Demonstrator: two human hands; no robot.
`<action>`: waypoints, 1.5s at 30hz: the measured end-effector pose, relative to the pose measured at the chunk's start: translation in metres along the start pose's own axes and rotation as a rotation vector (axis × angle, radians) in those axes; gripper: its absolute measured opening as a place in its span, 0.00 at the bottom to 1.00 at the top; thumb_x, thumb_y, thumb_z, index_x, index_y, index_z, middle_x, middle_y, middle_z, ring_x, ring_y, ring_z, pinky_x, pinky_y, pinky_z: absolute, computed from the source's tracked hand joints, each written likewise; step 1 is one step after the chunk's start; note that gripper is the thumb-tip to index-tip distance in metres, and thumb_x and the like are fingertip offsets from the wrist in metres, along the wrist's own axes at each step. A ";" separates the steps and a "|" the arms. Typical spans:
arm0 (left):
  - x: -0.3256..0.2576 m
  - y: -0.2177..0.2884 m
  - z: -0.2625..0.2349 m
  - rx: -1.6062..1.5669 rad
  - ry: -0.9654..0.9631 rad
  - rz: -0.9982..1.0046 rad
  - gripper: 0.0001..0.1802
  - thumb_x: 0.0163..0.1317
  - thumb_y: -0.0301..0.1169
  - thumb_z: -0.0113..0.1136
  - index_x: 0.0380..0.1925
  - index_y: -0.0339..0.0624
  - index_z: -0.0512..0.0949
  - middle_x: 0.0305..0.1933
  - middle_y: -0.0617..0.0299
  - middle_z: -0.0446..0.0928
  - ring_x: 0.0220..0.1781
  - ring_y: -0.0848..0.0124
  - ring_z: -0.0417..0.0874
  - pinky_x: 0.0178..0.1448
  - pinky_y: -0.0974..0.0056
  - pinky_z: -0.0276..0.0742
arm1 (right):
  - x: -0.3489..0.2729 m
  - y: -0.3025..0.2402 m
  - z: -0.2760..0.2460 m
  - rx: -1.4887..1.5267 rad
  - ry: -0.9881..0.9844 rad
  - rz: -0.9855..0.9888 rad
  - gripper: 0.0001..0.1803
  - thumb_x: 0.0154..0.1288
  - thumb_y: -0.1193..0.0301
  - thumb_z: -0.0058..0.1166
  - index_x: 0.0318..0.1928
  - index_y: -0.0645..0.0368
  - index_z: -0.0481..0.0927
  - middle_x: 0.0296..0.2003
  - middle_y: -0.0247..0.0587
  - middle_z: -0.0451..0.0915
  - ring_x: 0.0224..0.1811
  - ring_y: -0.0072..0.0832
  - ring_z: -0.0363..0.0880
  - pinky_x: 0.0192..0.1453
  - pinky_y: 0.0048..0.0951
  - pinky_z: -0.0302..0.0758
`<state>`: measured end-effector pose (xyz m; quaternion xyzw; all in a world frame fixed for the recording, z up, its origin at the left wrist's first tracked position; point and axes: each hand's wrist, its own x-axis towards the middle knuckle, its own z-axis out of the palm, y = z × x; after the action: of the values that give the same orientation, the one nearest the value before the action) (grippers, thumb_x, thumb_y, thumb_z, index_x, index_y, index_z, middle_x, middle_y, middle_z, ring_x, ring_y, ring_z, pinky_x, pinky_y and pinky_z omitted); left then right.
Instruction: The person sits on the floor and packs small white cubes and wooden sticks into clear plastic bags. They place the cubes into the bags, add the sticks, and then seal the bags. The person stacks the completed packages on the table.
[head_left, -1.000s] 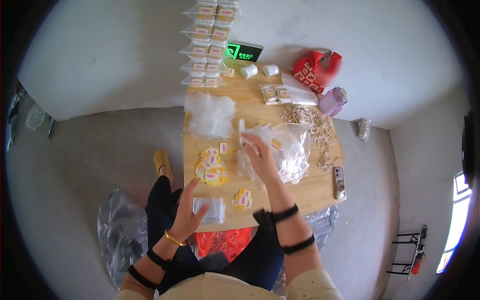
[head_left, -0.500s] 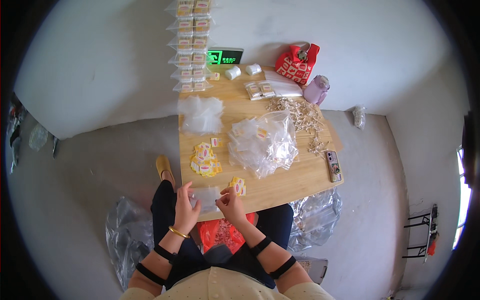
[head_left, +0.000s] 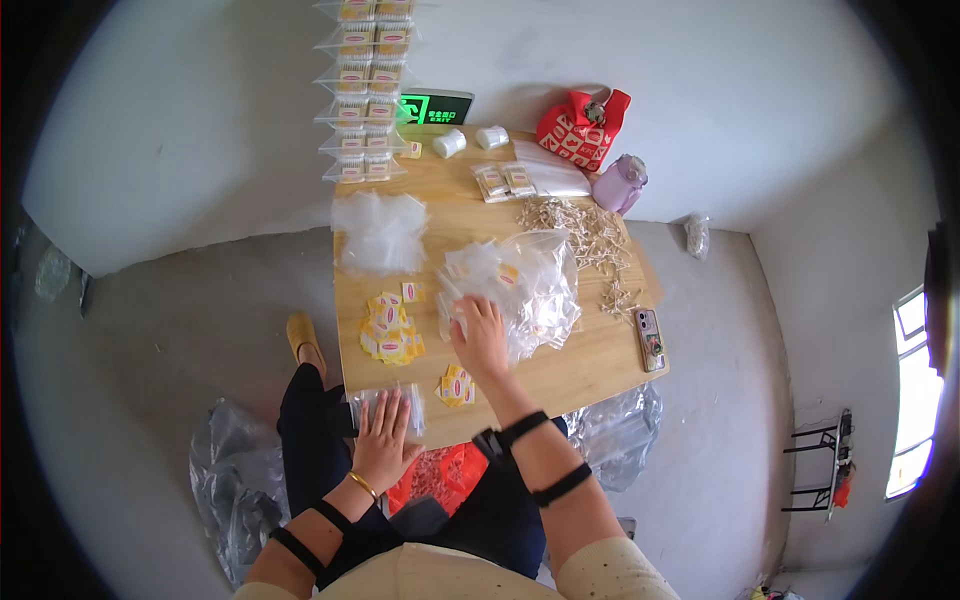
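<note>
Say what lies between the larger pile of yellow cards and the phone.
In the head view, a heap of clear plastic bags lies between the yellow cards and the phone, with the right hand over the heap's near-left part.

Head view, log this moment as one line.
left hand: flat on clear bag stack; right hand: at clear bag heap, contact unclear; larger yellow card pile: left of heap

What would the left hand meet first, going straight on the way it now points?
Beyond the clear plastic bags beneath it, the left hand would probably meet the larger pile of yellow-and-white cards, unless it travels above them; height is hard to judge.
</note>
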<state>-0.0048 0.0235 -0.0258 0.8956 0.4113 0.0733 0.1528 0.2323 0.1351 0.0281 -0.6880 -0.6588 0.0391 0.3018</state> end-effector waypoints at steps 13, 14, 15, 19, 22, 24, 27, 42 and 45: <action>0.015 0.005 -0.036 -0.175 0.070 -0.024 0.43 0.62 0.46 0.58 0.69 0.32 0.56 0.75 0.43 0.53 0.78 0.48 0.50 0.78 0.38 0.38 | 0.049 0.030 0.001 -0.166 -0.202 -0.036 0.32 0.58 0.67 0.59 0.63 0.63 0.68 0.65 0.46 0.65 0.72 0.43 0.58 0.76 0.45 0.53; 0.016 0.007 -0.041 -0.201 0.093 -0.012 0.41 0.62 0.45 0.58 0.68 0.32 0.57 0.74 0.43 0.54 0.78 0.48 0.51 0.78 0.39 0.39 | 0.049 0.035 -0.005 -0.236 -0.133 -0.036 0.33 0.58 0.67 0.59 0.64 0.62 0.67 0.66 0.48 0.64 0.72 0.44 0.58 0.76 0.45 0.53; 0.017 0.009 -0.045 -0.225 0.115 -0.002 0.40 0.62 0.44 0.59 0.68 0.33 0.57 0.74 0.43 0.55 0.77 0.48 0.52 0.78 0.39 0.40 | 0.051 0.039 -0.016 -0.303 -0.065 -0.037 0.34 0.58 0.67 0.60 0.65 0.62 0.66 0.67 0.50 0.63 0.71 0.46 0.58 0.76 0.46 0.54; 0.019 0.013 -0.061 -0.326 0.166 0.011 0.37 0.61 0.39 0.61 0.66 0.35 0.60 0.72 0.44 0.57 0.76 0.47 0.54 0.78 0.42 0.44 | 0.090 0.076 -0.067 -0.362 0.283 0.272 0.37 0.56 0.65 0.64 0.66 0.59 0.67 0.67 0.55 0.62 0.69 0.50 0.60 0.73 0.46 0.57; 0.020 0.022 -0.068 -0.393 0.196 0.023 0.35 0.60 0.37 0.62 0.65 0.37 0.62 0.71 0.44 0.58 0.75 0.46 0.57 0.77 0.44 0.48 | 0.096 0.153 -0.096 -0.122 0.089 0.510 0.27 0.55 0.64 0.65 0.55 0.59 0.76 0.52 0.50 0.77 0.56 0.42 0.75 0.62 0.41 0.70; 0.021 0.023 -0.072 -0.419 0.185 0.015 0.33 0.61 0.37 0.61 0.64 0.38 0.62 0.71 0.44 0.58 0.74 0.46 0.57 0.76 0.44 0.51 | 0.105 0.156 -0.111 0.050 -0.011 0.508 0.20 0.55 0.65 0.65 0.48 0.60 0.80 0.42 0.46 0.83 0.46 0.38 0.80 0.54 0.36 0.74; 0.020 0.023 -0.074 -0.457 0.189 0.006 0.31 0.63 0.37 0.60 0.63 0.38 0.63 0.70 0.44 0.59 0.73 0.45 0.59 0.74 0.46 0.55 | 0.109 0.132 -0.137 0.299 0.192 0.245 0.10 0.58 0.72 0.61 0.40 0.63 0.82 0.33 0.42 0.84 0.35 0.29 0.82 0.45 0.27 0.75; 0.104 0.068 -0.115 -1.385 0.106 -0.096 0.40 0.67 0.45 0.59 0.69 0.35 0.53 0.71 0.45 0.61 0.75 0.55 0.60 0.75 0.55 0.57 | 0.068 0.043 -0.254 1.699 0.210 0.127 0.05 0.72 0.77 0.47 0.44 0.56 0.75 0.47 0.37 0.80 0.52 0.31 0.79 0.62 0.40 0.76; 0.117 0.085 -0.123 -1.860 0.002 -0.106 0.47 0.66 0.48 0.59 0.73 0.39 0.46 0.73 0.48 0.57 0.76 0.56 0.58 0.76 0.54 0.55 | 0.046 0.015 -0.254 1.861 0.191 0.167 0.05 0.73 0.75 0.46 0.46 0.55 0.74 0.49 0.37 0.79 0.55 0.32 0.78 0.67 0.45 0.72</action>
<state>0.1005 0.0861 0.1187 0.3933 0.2278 0.3671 0.8116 0.3662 0.0862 0.2445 -0.2156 -0.2837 0.5150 0.7796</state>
